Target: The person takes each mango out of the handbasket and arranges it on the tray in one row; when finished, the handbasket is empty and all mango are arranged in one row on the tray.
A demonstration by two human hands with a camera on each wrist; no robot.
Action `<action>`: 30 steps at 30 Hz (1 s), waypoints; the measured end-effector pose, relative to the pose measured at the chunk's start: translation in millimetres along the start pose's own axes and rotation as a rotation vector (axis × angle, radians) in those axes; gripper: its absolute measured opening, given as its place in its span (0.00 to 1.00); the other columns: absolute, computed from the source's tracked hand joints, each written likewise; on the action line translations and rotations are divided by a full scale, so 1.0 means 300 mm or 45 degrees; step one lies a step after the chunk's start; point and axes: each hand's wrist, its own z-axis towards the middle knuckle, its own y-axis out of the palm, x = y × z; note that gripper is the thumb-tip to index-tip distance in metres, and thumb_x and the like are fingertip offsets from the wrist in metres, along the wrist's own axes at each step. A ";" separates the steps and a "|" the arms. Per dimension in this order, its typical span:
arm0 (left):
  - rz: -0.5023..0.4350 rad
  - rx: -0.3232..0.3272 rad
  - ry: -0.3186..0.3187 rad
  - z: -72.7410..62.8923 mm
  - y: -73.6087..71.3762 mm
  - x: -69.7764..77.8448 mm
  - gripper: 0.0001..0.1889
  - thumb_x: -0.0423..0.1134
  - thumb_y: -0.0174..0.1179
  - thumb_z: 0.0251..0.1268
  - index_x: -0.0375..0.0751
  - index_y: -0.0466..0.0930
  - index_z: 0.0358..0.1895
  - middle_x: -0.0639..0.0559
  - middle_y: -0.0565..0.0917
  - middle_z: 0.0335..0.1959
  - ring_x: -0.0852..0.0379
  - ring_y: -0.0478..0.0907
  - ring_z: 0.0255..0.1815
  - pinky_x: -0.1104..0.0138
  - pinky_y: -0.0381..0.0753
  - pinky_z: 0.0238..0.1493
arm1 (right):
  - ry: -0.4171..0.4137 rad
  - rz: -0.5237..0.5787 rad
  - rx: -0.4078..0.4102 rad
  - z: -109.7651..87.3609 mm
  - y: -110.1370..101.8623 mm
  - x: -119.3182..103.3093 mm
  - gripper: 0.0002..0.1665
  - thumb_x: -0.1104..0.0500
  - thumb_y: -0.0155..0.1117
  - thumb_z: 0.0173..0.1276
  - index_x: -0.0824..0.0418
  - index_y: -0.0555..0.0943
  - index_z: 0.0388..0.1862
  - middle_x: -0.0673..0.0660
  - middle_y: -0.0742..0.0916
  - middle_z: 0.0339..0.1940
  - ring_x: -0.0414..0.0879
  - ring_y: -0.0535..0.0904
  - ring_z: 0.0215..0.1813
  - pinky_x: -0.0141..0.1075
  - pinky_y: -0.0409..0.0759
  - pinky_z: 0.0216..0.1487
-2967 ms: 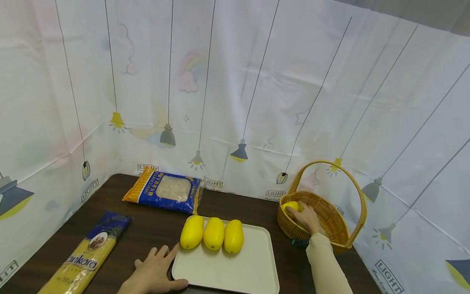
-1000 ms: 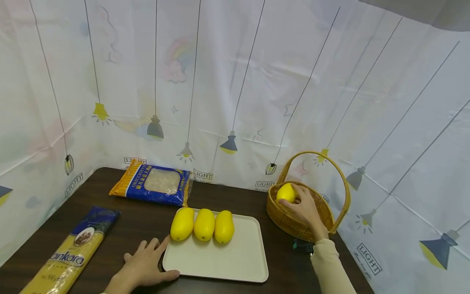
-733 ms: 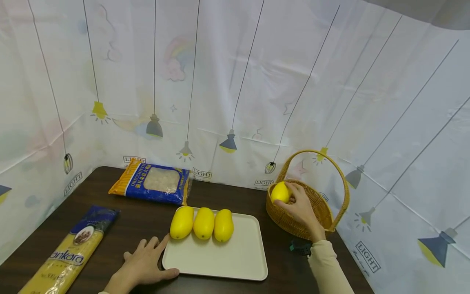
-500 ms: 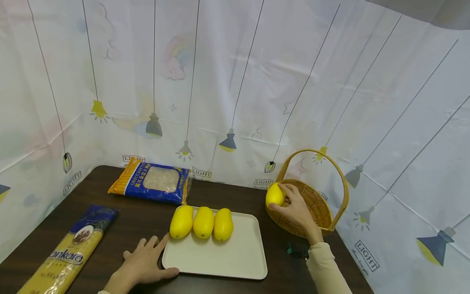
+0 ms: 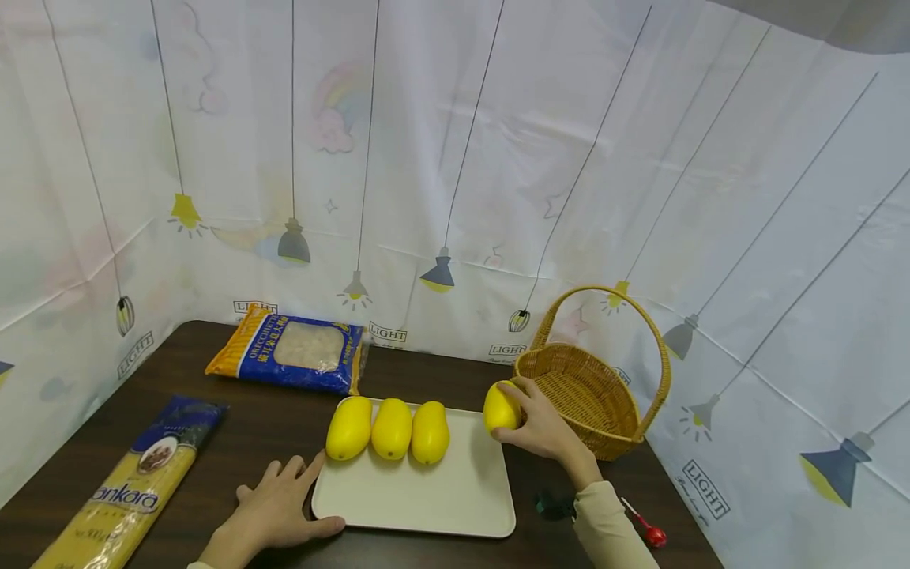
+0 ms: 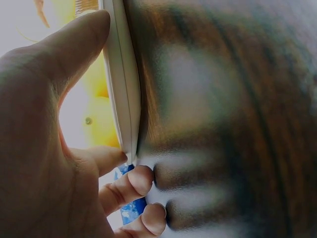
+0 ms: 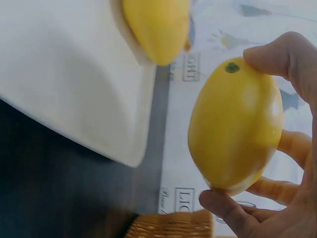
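My right hand (image 5: 546,428) holds a yellow oval fruit (image 5: 501,408) over the tray's back right corner. In the right wrist view, thumb and fingertips grip the fruit (image 7: 235,129) at its ends, a small green stem mark near the thumb. Three yellow elongated fruits (image 5: 391,429) lie side by side along the back left of the cream tray (image 5: 426,506). My left hand (image 5: 273,510) spreads its fingers at the tray's left front corner. In the left wrist view, its thumb and index finger touch the tray's rim (image 6: 121,74), and the other fingertips rest on the table.
A wicker basket (image 5: 622,438) with a tall handle stands right of the tray. Behind lies a blue orecchiette bag (image 5: 291,348), and at left a yellow pasta pack (image 5: 135,490). A dark green object (image 5: 554,506) and a red lollipop (image 5: 652,535) lie near my right sleeve.
My right hand has lifted the yellow fruit out of the wicker basket and carried it left to the tray's right side. The left hand stays at the tray's corner.
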 end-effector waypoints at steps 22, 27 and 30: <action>-0.010 -0.032 -0.010 0.007 0.003 -0.012 0.64 0.85 0.61 0.38 0.50 0.59 0.79 0.40 0.73 0.67 0.36 0.70 0.61 0.20 0.63 0.46 | -0.106 -0.106 -0.268 -0.001 0.175 -0.047 0.48 0.40 0.72 0.55 0.50 0.70 0.75 0.63 0.66 0.75 0.56 0.72 0.64 0.53 0.76 0.60; -0.019 -0.044 -0.011 0.005 0.005 -0.018 0.64 0.84 0.61 0.38 0.50 0.60 0.79 0.41 0.73 0.66 0.38 0.70 0.58 0.20 0.63 0.44 | -0.106 -0.081 -0.285 0.003 0.187 -0.054 0.49 0.40 0.71 0.56 0.50 0.68 0.76 0.64 0.64 0.76 0.61 0.71 0.66 0.56 0.76 0.61; -0.025 -0.042 -0.011 0.003 0.006 -0.019 0.63 0.84 0.62 0.38 0.50 0.60 0.78 0.41 0.74 0.65 0.38 0.70 0.58 0.20 0.62 0.44 | -0.103 -0.070 -0.290 0.002 0.186 -0.060 0.49 0.40 0.71 0.57 0.50 0.67 0.77 0.65 0.63 0.77 0.64 0.70 0.67 0.58 0.76 0.61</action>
